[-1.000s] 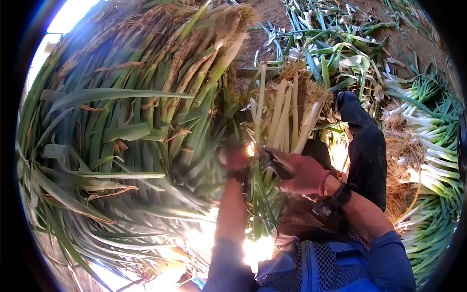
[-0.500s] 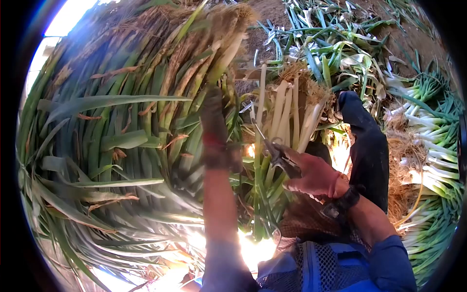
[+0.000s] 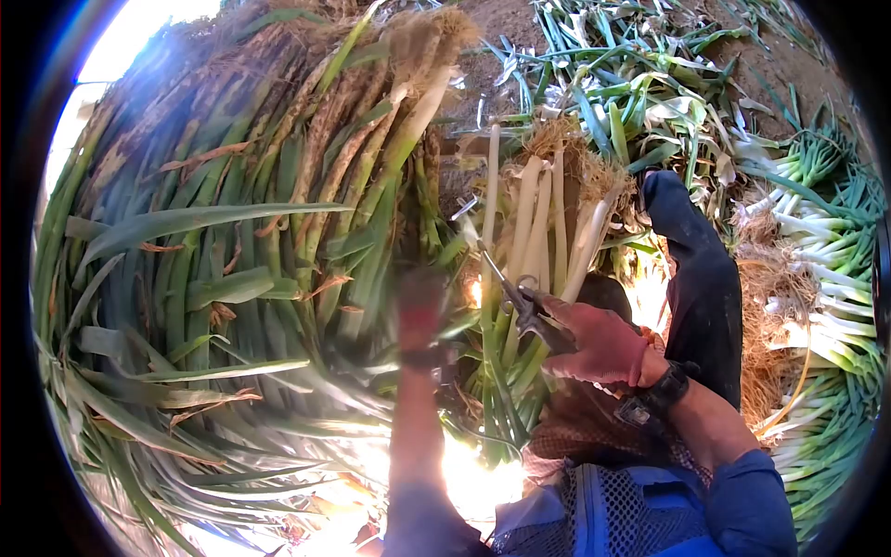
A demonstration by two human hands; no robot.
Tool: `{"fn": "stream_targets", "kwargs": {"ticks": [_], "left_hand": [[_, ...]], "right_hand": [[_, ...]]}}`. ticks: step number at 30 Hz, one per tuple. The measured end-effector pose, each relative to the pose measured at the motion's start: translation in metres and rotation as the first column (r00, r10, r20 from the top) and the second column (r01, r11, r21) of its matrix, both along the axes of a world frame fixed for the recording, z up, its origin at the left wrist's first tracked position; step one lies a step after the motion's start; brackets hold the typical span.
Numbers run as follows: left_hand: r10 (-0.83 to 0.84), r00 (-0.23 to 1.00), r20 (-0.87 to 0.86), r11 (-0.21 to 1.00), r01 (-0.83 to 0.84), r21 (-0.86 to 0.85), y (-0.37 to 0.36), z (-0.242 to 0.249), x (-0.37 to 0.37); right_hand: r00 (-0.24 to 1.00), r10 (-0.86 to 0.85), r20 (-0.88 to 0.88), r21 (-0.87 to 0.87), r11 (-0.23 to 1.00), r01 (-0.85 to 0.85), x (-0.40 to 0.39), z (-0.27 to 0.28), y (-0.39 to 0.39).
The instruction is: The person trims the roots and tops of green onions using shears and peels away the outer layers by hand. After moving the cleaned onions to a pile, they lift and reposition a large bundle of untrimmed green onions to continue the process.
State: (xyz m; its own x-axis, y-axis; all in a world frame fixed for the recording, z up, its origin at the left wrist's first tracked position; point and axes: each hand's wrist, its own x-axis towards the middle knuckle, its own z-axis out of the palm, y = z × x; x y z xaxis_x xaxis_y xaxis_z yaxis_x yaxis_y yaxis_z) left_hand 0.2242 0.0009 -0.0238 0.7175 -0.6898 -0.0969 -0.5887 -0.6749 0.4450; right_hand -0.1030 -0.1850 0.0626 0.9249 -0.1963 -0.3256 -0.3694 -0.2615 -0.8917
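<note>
My right hand (image 3: 599,345), in a reddish glove, is closed round the handles of metal scissors (image 3: 525,304), whose blades point up and left. Just beyond the blades stand several trimmed leeks or large green onions (image 3: 531,221) with pale stalks and roots at the far end. My left hand (image 3: 419,302), gloved too, is smeared by motion, so its fingers cannot be made out. It is over the right edge of a large heap of untrimmed long green onions (image 3: 251,232), whose leaves spread toward me.
Cut green leaves and peelings (image 3: 640,102) litter the soil at the far side. Along the right lies a row of cleaned green onions (image 3: 826,306) with roots turned inward. My dark-clad leg (image 3: 696,269) stands between that row and the trimmed stalks.
My left hand has moved down toward me along the heap's edge. The right hand with the scissors has hardly moved.
</note>
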Motion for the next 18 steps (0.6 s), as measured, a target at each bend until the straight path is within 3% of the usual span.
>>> {"fn": "stream_targets", "kwargs": {"ticks": [1, 3, 5, 6, 8, 9, 10, 11, 13, 14, 15, 16, 17, 18], "left_hand": [[-0.109, 0.994, -0.012, 0.985, 0.106, -0.136, -0.003, 0.018, -0.002], [-0.175, 0.982, 0.072, 0.968, 0.185, -0.172, 0.004, 0.050, -0.012], [-0.042, 0.992, -0.119, 0.934, -0.003, -0.358, 0.007, 0.066, -0.019], [0.351, 0.751, -0.559, 0.882, -0.466, -0.072, -0.034, 0.144, -0.067], [-0.057, 0.750, -0.659, 0.851, -0.309, -0.425, -0.018, 0.109, -0.104], [-0.264, 0.649, -0.713, 0.760, -0.315, -0.568, -0.040, 0.118, -0.145], [-0.256, 0.800, -0.543, 0.894, -0.018, -0.448, -0.056, 0.134, -0.167], [-0.214, 0.752, -0.624, 0.922, -0.056, -0.384, -0.076, 0.154, -0.176], [-0.169, 0.694, -0.700, 0.946, -0.087, -0.314, -0.108, 0.172, -0.169], [-0.340, 0.708, -0.619, 0.792, -0.139, -0.594, -0.121, 0.175, -0.159], [-0.477, 0.732, -0.488, 0.556, -0.178, -0.812, -0.133, 0.177, -0.147], [-0.478, 0.708, -0.520, 0.514, -0.255, -0.819, -0.138, 0.168, -0.129], [-0.481, 0.681, -0.552, 0.470, -0.332, -0.818, -0.136, 0.150, -0.107], [-0.254, 0.840, -0.479, 0.571, -0.270, -0.776, -0.127, 0.125, -0.085]], "right_hand": [[1.000, 0.006, 0.015, -0.003, 1.000, -0.006, 0.000, -0.002, 0.002], [1.000, 0.025, -0.003, 0.003, 1.000, -0.025, 0.005, -0.003, 0.006], [0.999, 0.032, -0.022, 0.003, 0.999, -0.032, 0.011, -0.001, 0.008], [0.997, 0.049, -0.052, 0.019, 0.999, -0.048, 0.013, 0.003, 0.009], [0.993, 0.069, -0.093, 0.044, 0.997, -0.066, 0.016, -0.001, 0.013], [0.997, 0.064, -0.036, 0.046, 0.997, -0.062, 0.018, -0.009, 0.016], [0.998, 0.054, 0.030, 0.036, 0.998, -0.055, 0.020, -0.014, 0.014], [0.998, 0.058, 0.032, 0.027, 0.998, -0.059, 0.020, -0.013, 0.011], [1.000, 0.012, 0.020, 0.186, 0.983, -0.015, 0.014, -0.010, 0.007], [1.000, 0.012, 0.021, 0.186, 0.983, -0.016, 0.012, -0.016, 0.008], [0.989, -0.107, 0.102, 0.202, 0.976, 0.085, 0.010, -0.026, 0.009], [0.958, -0.226, 0.179, 0.228, 0.956, 0.183, 0.010, -0.032, 0.009], [0.957, -0.228, 0.181, 0.230, 0.956, 0.184, 0.010, -0.028, 0.007], [0.957, -0.238, 0.164, 0.292, 0.939, 0.183, 0.010, -0.021, 0.002]]}}
